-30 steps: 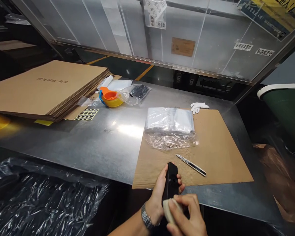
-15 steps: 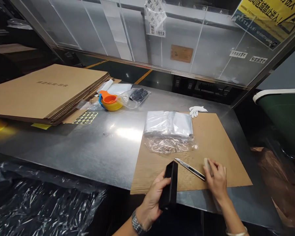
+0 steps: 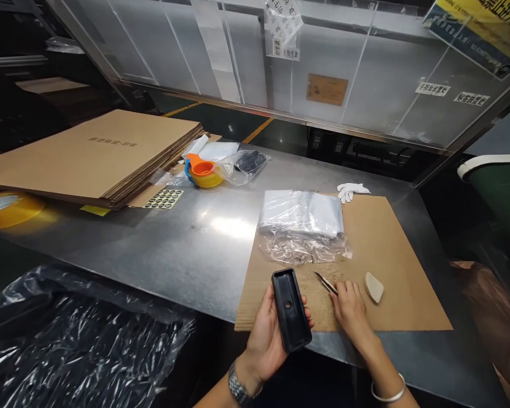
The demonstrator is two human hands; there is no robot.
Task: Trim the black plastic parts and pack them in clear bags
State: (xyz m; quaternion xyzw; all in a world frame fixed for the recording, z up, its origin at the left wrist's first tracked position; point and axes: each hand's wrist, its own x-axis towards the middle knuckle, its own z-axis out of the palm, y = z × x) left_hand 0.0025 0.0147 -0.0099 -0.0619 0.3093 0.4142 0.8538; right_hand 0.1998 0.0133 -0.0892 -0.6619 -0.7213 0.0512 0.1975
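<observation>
My left hand (image 3: 268,334) holds a black, oblong hollow part (image 3: 289,310) with a small hole in its floor, its open side facing up toward me. On the cardboard sheet (image 3: 402,266), my right hand (image 3: 352,310) is closed around the utility knife (image 3: 325,282), whose blade end sticks out toward the upper left. Most of the knife's handle is hidden under the fingers. Just right of that hand lies a beige, wedge-shaped block (image 3: 374,288), touched by neither hand. Beyond both hands rests a pack of clear plastic bags (image 3: 301,214).
A stack of flat cardboard (image 3: 97,153) covers the table's left side, near a roll of yellow tape (image 3: 11,209). Orange and yellow rings (image 3: 206,174) and a bagged dark part (image 3: 250,162) sit farther back. A white glove (image 3: 352,191) lies at the sheet's far edge.
My right hand has let go of the beige block on the cardboard, moved left and taken hold of the utility knife. My left hand has turned the black part so its hollow shows.
</observation>
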